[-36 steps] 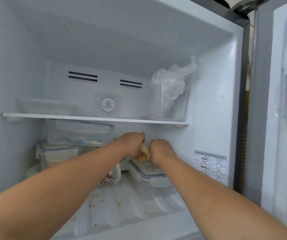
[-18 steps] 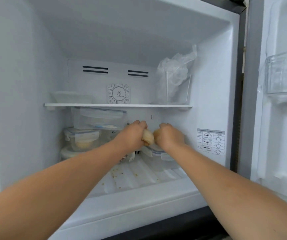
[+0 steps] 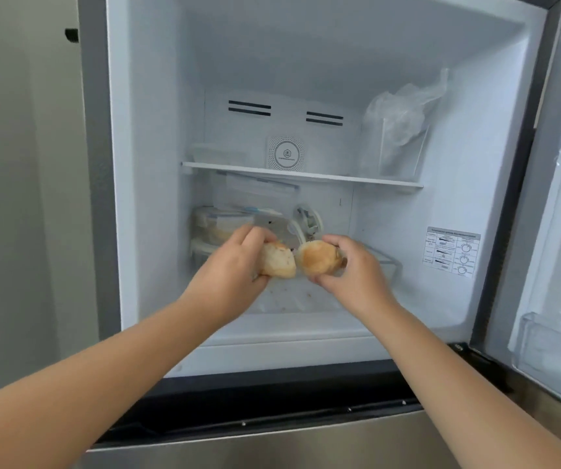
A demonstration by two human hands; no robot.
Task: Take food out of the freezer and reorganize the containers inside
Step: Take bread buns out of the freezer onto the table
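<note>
Both hands have drawn back from the freezer's [image 3: 157, 184] depths, left hand [image 3: 228, 275] and right hand [image 3: 350, 275] each gripping what looks like a frozen bun [image 3: 277, 262], [image 3: 318, 258], held touching at the near opening. Frosty surfaces could slip and drop one.

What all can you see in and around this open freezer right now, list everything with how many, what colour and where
bread rolls: two, golden-brown, one in each hand in front of the freezer opening
lidded containers: several, clear, stacked lower left under the shelf
flat container: one, clear, left on the shelf
shelf: one, white, across the middle
plastic bag: one, clear, in a clear bin, right on the shelf
crumbs: scattered, brown, freezer floor
door: one, white inside, open at right
left hand: grips one roll
right hand: grips the other
</note>
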